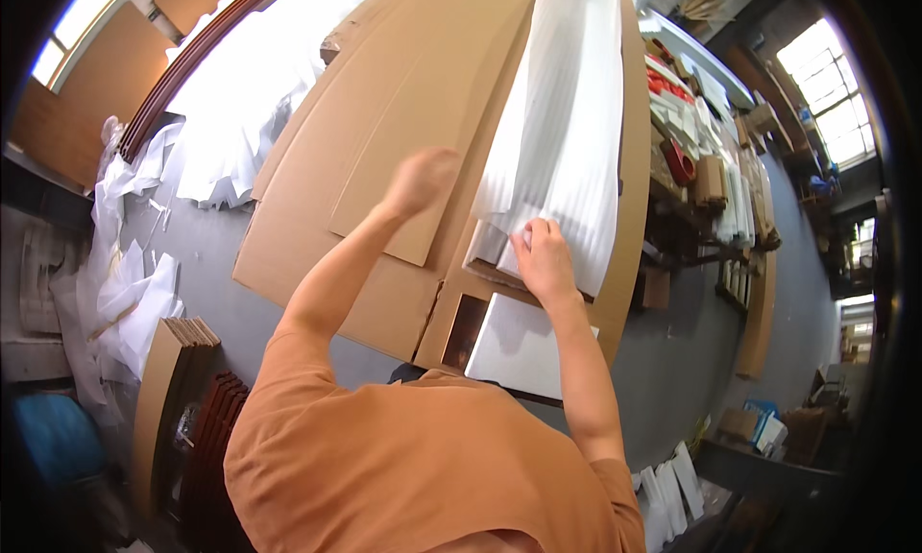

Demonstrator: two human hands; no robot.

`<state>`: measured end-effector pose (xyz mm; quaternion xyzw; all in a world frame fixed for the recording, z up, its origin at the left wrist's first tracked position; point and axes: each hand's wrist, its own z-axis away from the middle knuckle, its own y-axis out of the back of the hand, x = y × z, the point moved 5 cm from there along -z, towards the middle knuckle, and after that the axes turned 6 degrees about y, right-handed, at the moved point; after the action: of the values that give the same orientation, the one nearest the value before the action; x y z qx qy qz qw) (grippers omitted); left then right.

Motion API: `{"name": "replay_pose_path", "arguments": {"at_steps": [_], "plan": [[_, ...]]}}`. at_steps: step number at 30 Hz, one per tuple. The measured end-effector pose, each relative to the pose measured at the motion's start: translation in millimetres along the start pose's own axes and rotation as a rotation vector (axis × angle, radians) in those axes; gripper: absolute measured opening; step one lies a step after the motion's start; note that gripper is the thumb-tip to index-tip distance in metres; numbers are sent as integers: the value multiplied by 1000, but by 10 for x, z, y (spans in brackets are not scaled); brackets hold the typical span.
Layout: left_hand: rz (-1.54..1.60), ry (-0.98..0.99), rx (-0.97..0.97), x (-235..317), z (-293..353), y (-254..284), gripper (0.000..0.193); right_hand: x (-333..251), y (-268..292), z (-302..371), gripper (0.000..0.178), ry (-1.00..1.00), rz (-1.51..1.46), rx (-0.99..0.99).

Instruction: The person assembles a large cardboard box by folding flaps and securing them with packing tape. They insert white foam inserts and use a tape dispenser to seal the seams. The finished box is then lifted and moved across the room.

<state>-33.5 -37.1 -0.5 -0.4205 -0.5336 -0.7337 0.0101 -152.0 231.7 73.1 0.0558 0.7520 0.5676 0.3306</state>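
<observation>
Long white foam wrap (pixel 576 102) lies lengthwise on a big sheet of brown cardboard (pixel 317 217) in front of me. At the wrap's near end, my right hand (pixel 545 257) has its thumb and fingers pinched together on the foam. What lies inside the wrap is mostly hidden. My left hand (pixel 423 180) hovers over a flat cardboard panel (pixel 384 183) to the left of the wrap, blurred by motion, so its fingers cannot be made out. Close to my body, a flat white slab (pixel 523 337) rests on the cardboard, below my right wrist.
White foam sheeting (pixel 254 83) is heaped at the far left beside a dark red slatted piece (pixel 182 73). Cardboard strips (pixel 173 361) stand at the lower left, near a blue object (pixel 60 438). A cluttered bench (pixel 706 179) runs along the right, with grey floor (pixel 663 342) between.
</observation>
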Motion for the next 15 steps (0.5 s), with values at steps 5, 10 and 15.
{"name": "replay_pose_path", "arguments": {"at_steps": [5,10,15], "plan": [[-189,697,-71,-1568,-11,69,124,-165,-135,-5,31,45,-53,105],[-105,717,-104,-1322,-15,-20,99,-118,-91,-8,33,48,-16,132],[334,685,-118,-1550,-256,211,81,-131,-109,14,33,68,-22,156]]}}
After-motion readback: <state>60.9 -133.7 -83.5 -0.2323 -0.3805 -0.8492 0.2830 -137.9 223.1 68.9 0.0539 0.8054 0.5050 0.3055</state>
